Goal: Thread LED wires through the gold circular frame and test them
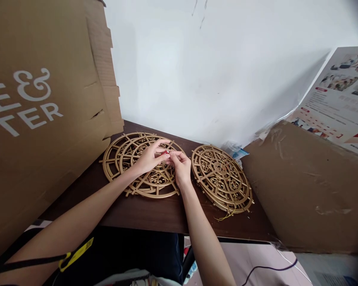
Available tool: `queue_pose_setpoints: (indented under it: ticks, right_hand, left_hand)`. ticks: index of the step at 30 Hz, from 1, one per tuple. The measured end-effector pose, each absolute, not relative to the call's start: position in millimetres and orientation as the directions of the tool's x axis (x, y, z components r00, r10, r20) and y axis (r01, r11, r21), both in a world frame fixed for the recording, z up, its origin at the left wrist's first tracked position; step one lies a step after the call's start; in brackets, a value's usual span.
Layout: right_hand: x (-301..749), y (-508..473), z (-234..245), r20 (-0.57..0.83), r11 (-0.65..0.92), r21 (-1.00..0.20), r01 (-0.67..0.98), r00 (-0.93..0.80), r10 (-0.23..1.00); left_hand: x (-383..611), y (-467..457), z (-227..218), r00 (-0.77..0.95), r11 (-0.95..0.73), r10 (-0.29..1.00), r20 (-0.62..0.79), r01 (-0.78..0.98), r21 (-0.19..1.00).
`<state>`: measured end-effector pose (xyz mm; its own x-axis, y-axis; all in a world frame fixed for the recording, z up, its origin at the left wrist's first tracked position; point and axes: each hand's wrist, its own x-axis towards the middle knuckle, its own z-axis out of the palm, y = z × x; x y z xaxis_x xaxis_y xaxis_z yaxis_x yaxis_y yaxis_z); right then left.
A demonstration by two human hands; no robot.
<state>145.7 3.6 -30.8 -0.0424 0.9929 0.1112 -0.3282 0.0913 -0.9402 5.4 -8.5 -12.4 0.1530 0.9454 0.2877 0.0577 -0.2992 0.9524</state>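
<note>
My left hand (150, 158) is over a pile of round gold lattice discs (158, 195), with a small red object (165, 152) pinched between thumb and finger. My right hand (181, 167) meets it there, its thumb and fingertips pressed together right beside the red object. What the right fingertips grip is too small to make out. Thin yellow-gold strands show on the discs below the hands. A second stack of gold lattice discs (222, 171) lies to the right, with a loose yellow strand (226, 217) at its front edge.
The dark brown table (143, 216) stands against a white wall (179, 71). A tall cardboard box (47, 159) closes off the left side. Another cardboard box (310, 190) is at the right, under a printed poster (337, 95). Clear plastic packaging (234, 149) lies behind the right stack.
</note>
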Motion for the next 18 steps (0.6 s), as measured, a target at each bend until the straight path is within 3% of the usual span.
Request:
queue_pose_setpoints:
  ticks: [18]
  right_hand:
    - [146.1, 2.7, -31.7, 0.101, 0.076, -0.937, -0.340, -0.055, 0.993]
  left_hand:
    - [4.9, -6.0, -15.6, 0.159, -0.332, 0.935, 0.317, 0.077, 0.940]
